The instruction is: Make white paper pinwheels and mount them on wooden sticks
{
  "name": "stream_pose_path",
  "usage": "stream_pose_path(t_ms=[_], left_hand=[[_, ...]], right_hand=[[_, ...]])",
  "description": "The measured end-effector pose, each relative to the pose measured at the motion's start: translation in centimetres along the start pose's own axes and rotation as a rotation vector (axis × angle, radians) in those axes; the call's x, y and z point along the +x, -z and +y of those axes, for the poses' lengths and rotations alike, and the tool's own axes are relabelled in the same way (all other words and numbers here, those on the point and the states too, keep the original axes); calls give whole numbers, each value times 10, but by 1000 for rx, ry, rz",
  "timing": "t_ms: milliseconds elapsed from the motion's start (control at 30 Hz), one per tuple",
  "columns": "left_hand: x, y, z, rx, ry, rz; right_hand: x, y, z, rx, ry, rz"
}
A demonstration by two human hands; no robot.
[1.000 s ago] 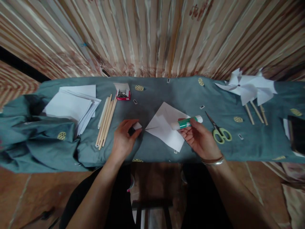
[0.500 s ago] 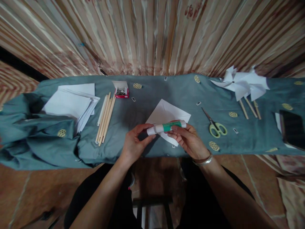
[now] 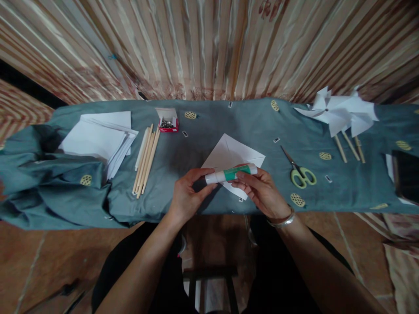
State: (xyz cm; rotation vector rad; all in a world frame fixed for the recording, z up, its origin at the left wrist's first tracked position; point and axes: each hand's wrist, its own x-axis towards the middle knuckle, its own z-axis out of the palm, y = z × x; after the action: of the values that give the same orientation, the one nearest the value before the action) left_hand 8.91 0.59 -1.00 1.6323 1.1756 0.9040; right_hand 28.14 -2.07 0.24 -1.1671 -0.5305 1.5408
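Observation:
Level above the paper, a white and green glue stick [image 3: 231, 173] spans the space between my two hands. My left hand [image 3: 190, 192] pinches its white left end between thumb and fingers. Around its green right part, my right hand [image 3: 262, 189] is closed, the thumb lying along the near side. Beneath them a square sheet of white paper [image 3: 229, 147] lies turned cornerwise on the cloth, with crease or cut lines running in from its corners. My hands and the glue stick hide part of its near half.
Green-handled scissors [image 3: 303, 176] lie right of the paper. Farther right are white paper pinwheels [image 3: 347, 111] on sticks and a dark phone [image 3: 406, 174]. To the left sit wooden sticks [image 3: 147, 161], a red box [image 3: 168, 126] of small metal pieces and stacked white paper [image 3: 98, 137].
The camera view has shifted slightly, moving the tabletop things a little in the picture. Both hands keep their hold on the glue stick, with hardly any change in pose.

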Motion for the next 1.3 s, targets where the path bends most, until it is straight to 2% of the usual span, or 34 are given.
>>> stream_pose_path(t_ms=[400, 667, 767, 867, 933, 1000, 1067, 1167, 1267, 1300], left_hand=[[-2, -3, 0, -95, 16, -10], [-2, 1, 0, -33, -50, -32], [1, 12, -6, 45, 18, 49], [5, 27, -16, 159, 98, 201], [8, 38, -22, 257, 100, 260], [11, 48, -28, 365, 69, 287], [14, 55, -31, 478, -4, 289], [14, 58, -29, 651, -174, 275], [8, 44, -20, 761, -373, 267], [6, 36, -17, 774, -435, 212]], right_hand=[[1, 0, 4, 23, -24, -49], [-4, -10, 14, -83, -3, -165], [-3, 0, 10, -243, 88, -140], [0, 20, 1, -459, 271, 6], [1, 34, -5, -705, 422, 101], [-1, 45, -8, -998, 578, 117], [-3, 52, -9, -1232, 703, 61], [-5, 57, -5, -1417, 786, -37], [-5, 60, -2, -1506, 802, -83], [-5, 61, -1, -1521, 804, -92]])
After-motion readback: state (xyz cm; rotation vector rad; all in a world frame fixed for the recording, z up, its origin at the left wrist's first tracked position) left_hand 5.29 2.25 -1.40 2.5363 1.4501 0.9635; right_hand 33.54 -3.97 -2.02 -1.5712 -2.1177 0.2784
